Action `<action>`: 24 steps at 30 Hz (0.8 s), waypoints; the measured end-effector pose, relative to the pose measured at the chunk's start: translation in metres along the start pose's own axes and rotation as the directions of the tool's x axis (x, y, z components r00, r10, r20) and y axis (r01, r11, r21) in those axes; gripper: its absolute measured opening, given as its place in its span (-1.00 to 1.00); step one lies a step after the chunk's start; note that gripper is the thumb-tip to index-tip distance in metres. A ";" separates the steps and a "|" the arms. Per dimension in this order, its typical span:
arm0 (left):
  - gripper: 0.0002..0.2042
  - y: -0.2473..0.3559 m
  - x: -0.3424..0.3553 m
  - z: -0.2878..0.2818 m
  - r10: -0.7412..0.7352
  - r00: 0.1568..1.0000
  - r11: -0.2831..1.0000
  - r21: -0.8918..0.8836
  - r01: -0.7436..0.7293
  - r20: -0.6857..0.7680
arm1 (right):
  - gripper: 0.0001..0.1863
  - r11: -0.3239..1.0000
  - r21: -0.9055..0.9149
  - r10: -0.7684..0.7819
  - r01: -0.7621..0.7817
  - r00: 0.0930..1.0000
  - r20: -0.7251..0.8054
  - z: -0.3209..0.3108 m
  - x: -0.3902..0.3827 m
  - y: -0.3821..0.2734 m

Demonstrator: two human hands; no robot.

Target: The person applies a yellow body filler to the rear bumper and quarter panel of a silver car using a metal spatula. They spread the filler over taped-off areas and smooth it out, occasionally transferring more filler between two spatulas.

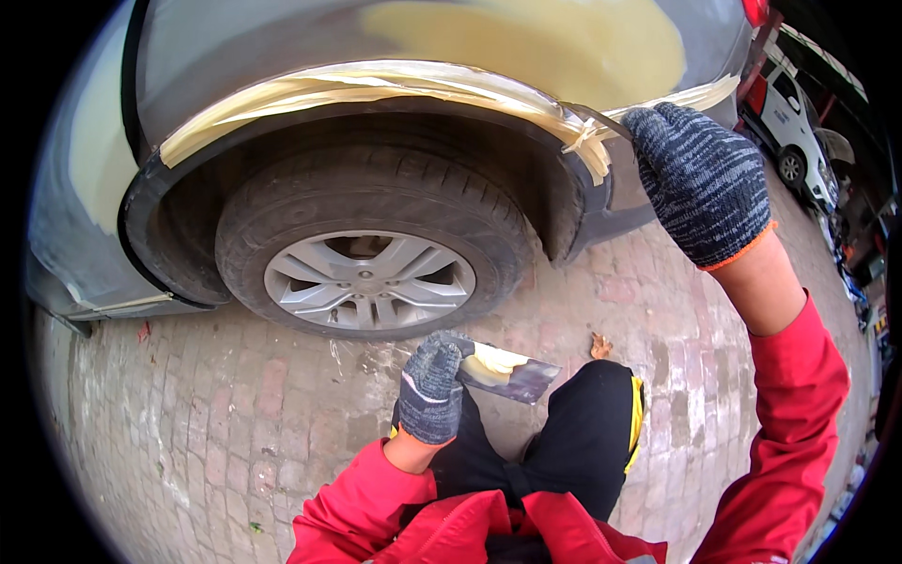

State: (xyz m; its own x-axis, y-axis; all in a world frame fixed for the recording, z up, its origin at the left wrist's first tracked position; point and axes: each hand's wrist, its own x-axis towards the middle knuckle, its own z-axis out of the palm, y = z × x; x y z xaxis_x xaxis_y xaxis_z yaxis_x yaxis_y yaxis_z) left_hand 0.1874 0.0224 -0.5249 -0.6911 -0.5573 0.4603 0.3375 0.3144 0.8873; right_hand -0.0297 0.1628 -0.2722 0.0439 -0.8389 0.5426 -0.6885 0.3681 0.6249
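My left hand point(430, 390), in a dark knitted glove, is closed round one end of a flat grey filler plate point(528, 383). A lump of pale yellow body filler point(498, 358) lies on the plate. Farther up on the right, my gloved right hand point(700, 183) grips a thin dark putty knife point(601, 120), its handle hidden in the fingers. The blade's tip is at the rear end of the wheel arch, by the masking tape point(404, 77). Loose tape strips point(589, 155) hang there. Above the arch, the grey car panel point(254, 47) carries a smooth yellow filler patch point(536, 38).
Under the arch stands the car's wheel point(369, 279) with a silver rim. The ground is brick paving point(225, 414), with a dry leaf point(600, 346) on it. My bent knees point(587, 423) are just below the plate. A white car point(794, 122) stands at the far right.
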 end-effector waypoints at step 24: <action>-0.75 0.053 0.030 0.004 -0.275 0.960 0.812 -0.549 0.198 -0.061 | -0.64 0.275 0.946 0.009 -0.171 0.985 0.175 -0.023 -0.090 -0.086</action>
State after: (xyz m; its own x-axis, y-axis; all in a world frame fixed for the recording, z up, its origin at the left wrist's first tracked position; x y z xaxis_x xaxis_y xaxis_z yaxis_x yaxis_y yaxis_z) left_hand 0.1814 0.0254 -0.4645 -0.7167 -0.6681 0.1998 0.4885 -0.2766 0.8276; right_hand 0.0417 0.2160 -0.3619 -0.0896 -0.8926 0.4418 -0.8817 -0.1352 -0.4520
